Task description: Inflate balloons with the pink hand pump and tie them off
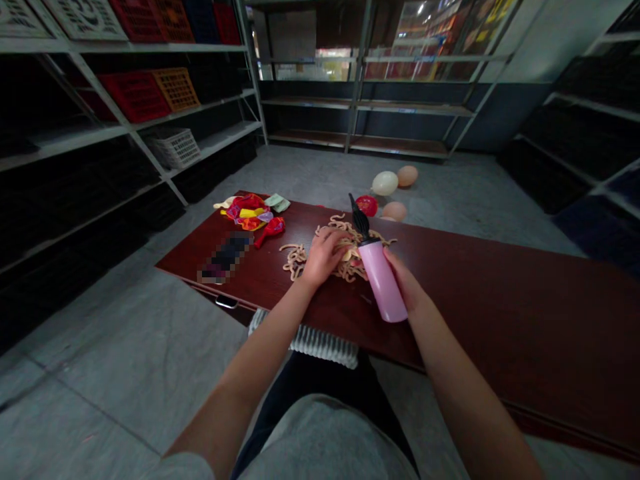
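My right hand (400, 273) is wrapped around a pink hand balloon pump (384, 283). The pump is tilted, its black nozzle (361, 223) pointing up and away from me. Over a tangled pile of beige, worm-like strands (295, 259) lies my left hand (324, 253), fingers stretched toward the pump and thumb apart from them. A small pale yellow piece (350, 254) shows just beyond its fingertips; whether they touch it is unclear. Part of the pile is hidden under the left hand and behind the pump.
On the dark red table (480, 300) lie colourful uninflated balloons (250, 212), a red piece (271, 231) and a blurred-out dark object (226, 257). Inflated balloons, including a cream one (385, 183) and a red one (367, 205), rest beyond the far edge. Metal shelves (220, 139) hold crates.
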A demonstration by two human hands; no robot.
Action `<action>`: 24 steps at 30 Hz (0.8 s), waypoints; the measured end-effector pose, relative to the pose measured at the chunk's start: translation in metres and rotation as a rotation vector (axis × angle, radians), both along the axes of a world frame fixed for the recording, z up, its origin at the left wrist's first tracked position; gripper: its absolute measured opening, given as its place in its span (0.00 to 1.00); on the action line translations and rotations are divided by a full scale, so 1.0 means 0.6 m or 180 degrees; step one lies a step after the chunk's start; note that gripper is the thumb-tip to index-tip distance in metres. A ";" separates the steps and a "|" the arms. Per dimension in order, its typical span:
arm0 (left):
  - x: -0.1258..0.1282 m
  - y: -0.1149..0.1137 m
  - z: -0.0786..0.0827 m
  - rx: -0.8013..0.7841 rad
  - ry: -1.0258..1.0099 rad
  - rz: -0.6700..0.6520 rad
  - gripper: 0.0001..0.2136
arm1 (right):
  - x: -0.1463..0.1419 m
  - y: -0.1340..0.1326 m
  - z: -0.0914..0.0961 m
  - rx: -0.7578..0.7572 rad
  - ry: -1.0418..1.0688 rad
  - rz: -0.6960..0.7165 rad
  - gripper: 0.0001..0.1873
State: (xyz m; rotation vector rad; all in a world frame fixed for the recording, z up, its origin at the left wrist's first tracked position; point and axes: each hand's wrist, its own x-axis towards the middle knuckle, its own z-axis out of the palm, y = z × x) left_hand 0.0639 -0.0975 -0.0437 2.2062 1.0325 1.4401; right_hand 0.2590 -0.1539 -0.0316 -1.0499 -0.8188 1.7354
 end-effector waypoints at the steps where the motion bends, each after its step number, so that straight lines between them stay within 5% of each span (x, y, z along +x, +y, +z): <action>1: 0.000 -0.001 0.001 0.0052 0.0027 0.0206 0.09 | 0.000 -0.001 0.000 0.0019 0.0028 -0.0022 0.25; 4: -0.002 -0.004 0.002 0.0015 -0.0019 0.0354 0.08 | -0.002 -0.002 0.005 0.0157 0.0229 -0.0099 0.25; 8: 0.002 -0.010 -0.003 -0.0421 -0.0025 -0.0342 0.13 | -0.003 -0.007 0.016 0.0403 0.0392 -0.0106 0.25; 12: 0.008 -0.014 -0.006 -0.1075 -0.0046 -0.0610 0.21 | -0.004 -0.013 0.019 0.0625 0.0402 -0.0036 0.24; 24: 0.020 0.000 -0.001 -0.2404 -0.2348 -0.0673 0.13 | -0.014 -0.023 0.008 0.0277 0.0248 0.0505 0.26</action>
